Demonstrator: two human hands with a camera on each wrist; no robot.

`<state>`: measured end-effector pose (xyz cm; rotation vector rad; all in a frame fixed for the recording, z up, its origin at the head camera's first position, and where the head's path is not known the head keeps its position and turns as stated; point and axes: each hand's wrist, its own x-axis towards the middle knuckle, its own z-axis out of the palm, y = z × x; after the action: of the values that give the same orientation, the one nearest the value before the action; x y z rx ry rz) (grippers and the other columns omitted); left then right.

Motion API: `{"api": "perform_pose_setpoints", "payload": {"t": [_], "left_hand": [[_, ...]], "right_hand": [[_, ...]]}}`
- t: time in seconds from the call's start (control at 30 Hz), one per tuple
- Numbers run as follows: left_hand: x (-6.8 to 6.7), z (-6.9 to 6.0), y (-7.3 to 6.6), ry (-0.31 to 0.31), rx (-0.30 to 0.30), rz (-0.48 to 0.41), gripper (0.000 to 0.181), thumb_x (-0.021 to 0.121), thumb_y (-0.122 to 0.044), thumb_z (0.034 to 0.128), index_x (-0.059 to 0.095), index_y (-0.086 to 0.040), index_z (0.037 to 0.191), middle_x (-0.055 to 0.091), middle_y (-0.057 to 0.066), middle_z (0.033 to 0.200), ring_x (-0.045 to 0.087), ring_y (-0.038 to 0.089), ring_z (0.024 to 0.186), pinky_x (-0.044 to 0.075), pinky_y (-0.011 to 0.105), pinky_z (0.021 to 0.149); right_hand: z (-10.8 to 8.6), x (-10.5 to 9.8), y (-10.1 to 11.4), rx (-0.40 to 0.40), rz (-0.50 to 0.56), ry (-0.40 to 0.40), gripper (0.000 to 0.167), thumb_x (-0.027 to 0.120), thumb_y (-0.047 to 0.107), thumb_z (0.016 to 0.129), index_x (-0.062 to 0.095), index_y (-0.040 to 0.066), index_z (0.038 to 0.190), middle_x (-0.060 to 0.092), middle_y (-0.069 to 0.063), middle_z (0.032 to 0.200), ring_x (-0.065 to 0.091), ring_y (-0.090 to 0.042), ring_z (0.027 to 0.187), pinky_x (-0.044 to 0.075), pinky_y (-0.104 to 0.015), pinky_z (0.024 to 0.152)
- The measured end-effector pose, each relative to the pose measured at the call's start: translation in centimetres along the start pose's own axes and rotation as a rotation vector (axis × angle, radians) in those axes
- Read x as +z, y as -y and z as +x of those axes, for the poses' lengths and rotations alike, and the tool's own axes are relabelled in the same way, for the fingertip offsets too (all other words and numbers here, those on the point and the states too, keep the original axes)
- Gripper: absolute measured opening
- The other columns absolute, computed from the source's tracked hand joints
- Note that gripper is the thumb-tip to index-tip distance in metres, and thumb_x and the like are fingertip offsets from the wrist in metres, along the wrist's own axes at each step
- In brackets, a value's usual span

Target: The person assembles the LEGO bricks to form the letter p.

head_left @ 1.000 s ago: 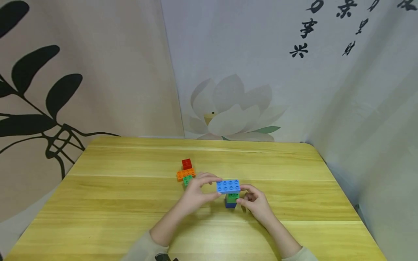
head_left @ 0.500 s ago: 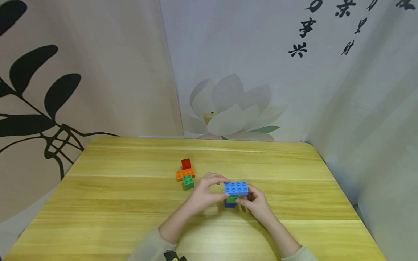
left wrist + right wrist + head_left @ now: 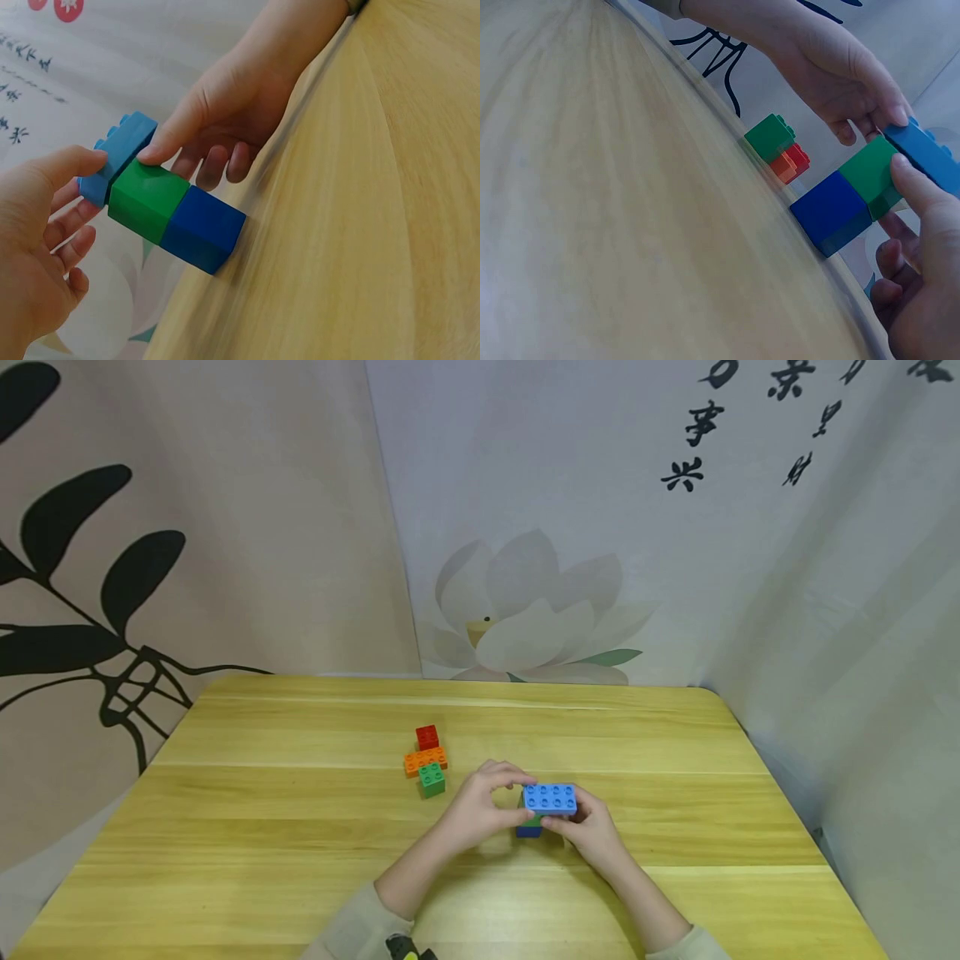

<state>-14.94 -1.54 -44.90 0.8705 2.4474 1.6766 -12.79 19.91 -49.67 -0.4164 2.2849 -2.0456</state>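
Observation:
A light blue, eight-stud toy building brick (image 3: 550,799) is pinched between the thumb and fingers of my left hand (image 3: 474,806). It lies directly over a green brick (image 3: 146,196), sticking out to the right in the head view; whether the two are pressed together I cannot tell. Under the green brick, a dark blue brick (image 3: 202,229) stands on the table. My right hand (image 3: 596,837) pinches the green brick, thumb on its near side. The tips of the right fingers behind the stack are partly hidden.
Left of the hands on the wooden table (image 3: 262,827) sit a green brick (image 3: 432,780), an orange brick (image 3: 425,762) and a red brick (image 3: 427,737), close together. Printed curtains (image 3: 300,527) hang behind the table's far edge.
My left hand has brought the light blue brick rightward and slightly nearer, over the stack, so it now covers most of the green brick. The right hand has stayed nearly in place.

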Motion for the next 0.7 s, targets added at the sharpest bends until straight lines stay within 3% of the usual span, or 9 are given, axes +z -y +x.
{"api": "perform_pose_setpoints", "payload": {"t": [0.3,0.53,0.7], "left_hand": [[-0.1,0.0,0.2,-0.003,0.007,0.0,0.037,0.08,-0.012,0.0773,0.07,-0.012,0.113,0.063,-0.01,0.11,0.053,0.031,0.103,0.047,0.048,0.084],[-0.2,0.0,0.3,0.003,0.011,-0.02,0.036,0.08,-0.01,0.0778,0.071,-0.013,0.112,0.063,-0.009,0.109,0.052,0.03,0.105,0.046,0.049,0.086],[-0.3,0.2,0.3,0.015,0.04,0.008,0.034,0.079,-0.011,0.0782,0.071,-0.012,0.111,0.063,-0.009,0.106,0.053,0.029,0.103,0.047,0.048,0.085]], "right_hand": [[0.0,0.2,0.3,-0.002,0.017,0.005,0.035,0.07,-0.006,0.082,0.059,-0.008,0.115,0.067,0.001,0.104,0.062,-0.014,0.095,0.051,-0.027,0.081],[-0.3,0.6,2.6,-0.014,-0.004,0.01,0.034,0.069,-0.008,0.083,0.057,-0.014,0.114,0.067,0.007,0.101,0.061,-0.01,0.091,0.051,-0.025,0.077],[-0.1,0.4,1.4,-0.025,0.007,0.014,0.034,0.068,-0.009,0.083,0.057,-0.012,0.116,0.067,0.005,0.102,0.062,-0.011,0.091,0.051,-0.025,0.076]]}}
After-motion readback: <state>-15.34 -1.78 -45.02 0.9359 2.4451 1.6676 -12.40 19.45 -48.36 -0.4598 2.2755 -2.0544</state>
